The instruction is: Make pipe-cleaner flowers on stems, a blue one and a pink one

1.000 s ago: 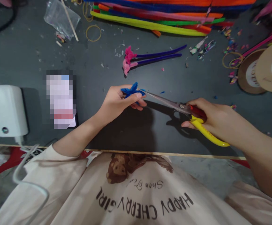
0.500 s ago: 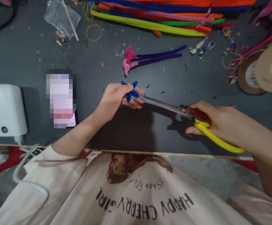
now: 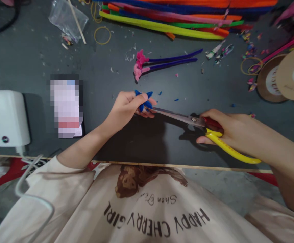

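Note:
My left hand (image 3: 130, 104) pinches a blue pipe-cleaner flower (image 3: 147, 104) with pointed petals between thumb and fingers, above the table. Around the red and yellow handles of a pair of scissors (image 3: 185, 118) my right hand (image 3: 228, 130) is closed. The scissor blades point left, and their tips reach a lower petal of the flower; whether they touch it I cannot tell. Small blue clippings (image 3: 176, 100) lie just beyond the blades. Farther back rest two finished-looking pipe-cleaner flowers, one dark pink (image 3: 141, 58) and one light pink (image 3: 138, 71), on purple stems.
Long coloured pipe cleaners (image 3: 162, 23) lie in a bundle at the back. Ribbon spools (image 3: 286, 72) stand at the right. On the left are a phone (image 3: 66, 104), a white power bank (image 3: 8, 118) with a cable, and a plastic bag (image 3: 67, 20). A rubber band (image 3: 102, 27) lies near the bag.
The blue flower has shifted slightly right and turned a little in my left hand. My right hand has brought the scissors a little to the left.

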Motion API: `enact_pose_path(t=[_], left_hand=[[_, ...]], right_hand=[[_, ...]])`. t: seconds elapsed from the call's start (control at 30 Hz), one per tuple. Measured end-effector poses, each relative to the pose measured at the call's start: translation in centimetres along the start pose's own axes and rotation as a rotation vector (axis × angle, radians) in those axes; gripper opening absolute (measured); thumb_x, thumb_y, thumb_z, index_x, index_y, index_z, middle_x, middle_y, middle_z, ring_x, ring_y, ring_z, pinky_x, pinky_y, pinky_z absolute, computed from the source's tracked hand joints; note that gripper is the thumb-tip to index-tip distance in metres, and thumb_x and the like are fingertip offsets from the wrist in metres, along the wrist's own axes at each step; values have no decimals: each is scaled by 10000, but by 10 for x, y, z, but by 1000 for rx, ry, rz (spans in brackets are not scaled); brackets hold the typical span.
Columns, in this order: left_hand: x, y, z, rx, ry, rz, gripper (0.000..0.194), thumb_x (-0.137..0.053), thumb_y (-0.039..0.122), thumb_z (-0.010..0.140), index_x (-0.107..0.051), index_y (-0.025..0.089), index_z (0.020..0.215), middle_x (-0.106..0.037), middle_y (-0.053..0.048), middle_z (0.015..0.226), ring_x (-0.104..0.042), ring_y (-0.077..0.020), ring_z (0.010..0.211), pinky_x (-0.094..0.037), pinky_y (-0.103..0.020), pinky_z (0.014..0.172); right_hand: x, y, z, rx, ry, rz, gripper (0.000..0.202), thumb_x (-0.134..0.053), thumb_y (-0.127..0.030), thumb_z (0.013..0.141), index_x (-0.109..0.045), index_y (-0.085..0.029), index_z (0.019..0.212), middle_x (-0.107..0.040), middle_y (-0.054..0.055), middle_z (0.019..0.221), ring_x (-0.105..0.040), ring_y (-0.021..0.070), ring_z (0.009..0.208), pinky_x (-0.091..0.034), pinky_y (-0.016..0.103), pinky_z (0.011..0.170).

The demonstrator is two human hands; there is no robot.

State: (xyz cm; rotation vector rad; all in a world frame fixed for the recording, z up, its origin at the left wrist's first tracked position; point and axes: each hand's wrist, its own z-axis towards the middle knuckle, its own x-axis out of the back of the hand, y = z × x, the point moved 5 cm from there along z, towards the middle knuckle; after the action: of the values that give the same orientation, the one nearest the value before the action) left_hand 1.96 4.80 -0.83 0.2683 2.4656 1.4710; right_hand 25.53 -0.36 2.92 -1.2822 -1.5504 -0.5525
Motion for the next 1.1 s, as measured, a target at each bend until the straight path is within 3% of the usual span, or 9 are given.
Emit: enact_pose_path(t=[0.27, 0.5, 0.63, 0.77, 1.1], left_hand=[[-1, -1, 1, 15, -22, -1, 266, -486, 272, 856, -660, 120, 724, -680, 1, 560, -676, -94, 506, -540, -162, 509], [-1, -1, 0, 26, -9, 37, 283, -502, 316, 876, -648, 124, 728, -692, -12, 601, -685, -104, 525, -557, -185, 527], [-1, -2, 1, 27, -14, 43, 297, -489, 307, 885, -649, 116, 725, -684, -28, 616, -696, -126, 537, -580, -232, 559], [-1, -1, 1, 14, -12, 6, 281, -480, 257, 866, -655, 113, 701, -648, -8, 555, -681, -117, 505, -556, -204, 527], [-1, 3, -2, -7, 38, 47, 268, -491, 261, 883, -665, 119, 737, -678, -2, 566, -683, -96, 534, -532, -160, 522]], right_hand=[[2, -5, 1, 107, 103, -47, 820, -156, -831, 817, -599, -153, 944, -551, 25, 503, -536, 209, 388, -344, 281, 403], [-2, -2, 2, 146, 117, -71, 790, -154, -801, 849, -610, -161, 934, -588, 42, 535, -539, 198, 392, -322, 278, 413], [-3, 4, 0, 80, 67, -96, 779, -174, -825, 829, -609, -197, 983, -679, 88, 687, -588, 220, 455, -337, 294, 441], [-4, 7, -2, 39, -23, -106, 736, -286, -839, 795, -584, -219, 1059, -720, 119, 864, -650, 268, 559, -395, 324, 475], [-1, -2, 1, 58, 12, -28, 812, -161, -842, 809, -580, -174, 1004, -654, 75, 648, -617, 250, 478, -396, 318, 451]])
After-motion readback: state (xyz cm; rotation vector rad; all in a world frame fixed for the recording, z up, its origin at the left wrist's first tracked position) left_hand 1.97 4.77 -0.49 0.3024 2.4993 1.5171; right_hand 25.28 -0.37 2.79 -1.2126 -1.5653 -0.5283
